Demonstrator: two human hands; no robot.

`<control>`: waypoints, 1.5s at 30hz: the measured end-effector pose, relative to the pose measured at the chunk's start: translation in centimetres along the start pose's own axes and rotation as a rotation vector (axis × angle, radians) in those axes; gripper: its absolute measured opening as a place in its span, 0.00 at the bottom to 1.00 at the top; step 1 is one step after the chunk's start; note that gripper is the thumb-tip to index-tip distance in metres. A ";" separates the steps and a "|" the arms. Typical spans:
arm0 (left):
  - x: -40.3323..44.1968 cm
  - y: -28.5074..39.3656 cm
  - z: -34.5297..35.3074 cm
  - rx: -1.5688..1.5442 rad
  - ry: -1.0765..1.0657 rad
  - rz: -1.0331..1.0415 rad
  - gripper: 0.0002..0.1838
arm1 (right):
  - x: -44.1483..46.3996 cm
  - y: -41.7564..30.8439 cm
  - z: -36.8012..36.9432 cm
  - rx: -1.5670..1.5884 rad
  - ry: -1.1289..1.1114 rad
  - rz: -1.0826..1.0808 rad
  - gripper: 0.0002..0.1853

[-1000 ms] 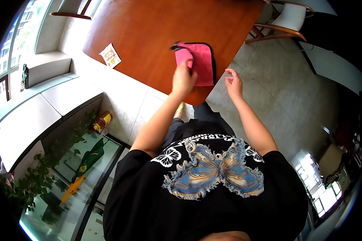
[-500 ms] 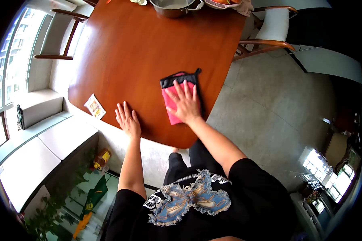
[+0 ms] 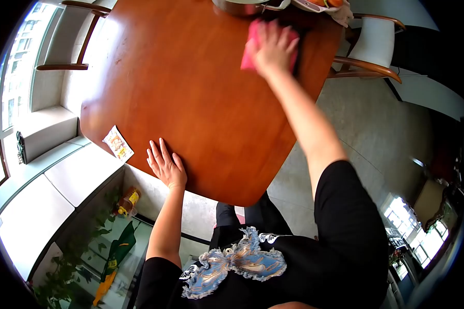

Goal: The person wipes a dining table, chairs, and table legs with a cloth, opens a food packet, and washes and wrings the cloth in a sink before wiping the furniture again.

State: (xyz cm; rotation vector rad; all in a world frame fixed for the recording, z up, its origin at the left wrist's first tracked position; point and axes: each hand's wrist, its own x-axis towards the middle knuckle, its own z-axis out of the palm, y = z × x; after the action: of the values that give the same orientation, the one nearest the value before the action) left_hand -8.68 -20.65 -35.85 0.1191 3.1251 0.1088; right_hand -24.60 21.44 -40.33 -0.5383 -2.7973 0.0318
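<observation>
My right hand (image 3: 272,55) lies flat with spread fingers on a pink cloth (image 3: 248,62) near the far right part of the wooden table (image 3: 191,92). Motion blurs the fingers, and the hand covers most of the cloth. My left hand (image 3: 167,169) rests palm down on the near edge of the tabletop, fingers apart, holding nothing. To its left, a small printed packet (image 3: 118,144) lies at the table's edge.
Beyond the cloth stand a metal pot (image 3: 239,7) and a pale tray (image 3: 309,5) with orange-red items. Wooden-framed chairs flank the table, one at the left (image 3: 69,36) and one at the right (image 3: 374,41). White cabinets (image 3: 85,172) line the left side under the window.
My right hand has slid the cloth away from me and to the right, close to the pot. My left hand has stayed about where it was on the table.
</observation>
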 end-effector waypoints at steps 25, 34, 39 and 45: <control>0.2 -0.6 0.4 -0.063 0.034 -0.002 0.36 | -17.6 2.4 -7.8 -0.023 -0.027 0.013 0.34; 3.8 -5.8 -3.7 -0.591 0.057 0.109 0.32 | -35.1 -17.4 -14.1 -0.122 -0.204 0.291 0.36; 13.0 -17.8 -6.3 -0.213 0.224 -0.084 0.46 | -34.3 -30.0 -11.8 -0.120 -0.230 0.357 0.40; 18.1 -25.2 -4.6 -0.331 -0.110 0.241 0.40 | -28.8 -38.3 -10.2 0.041 -0.248 -0.047 0.44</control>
State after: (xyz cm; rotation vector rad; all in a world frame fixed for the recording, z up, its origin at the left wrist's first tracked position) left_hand -28.66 -44.69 -33.23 0.4756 2.9186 0.5952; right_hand -9.90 -25.04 -35.72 -0.4887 -3.0417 0.1554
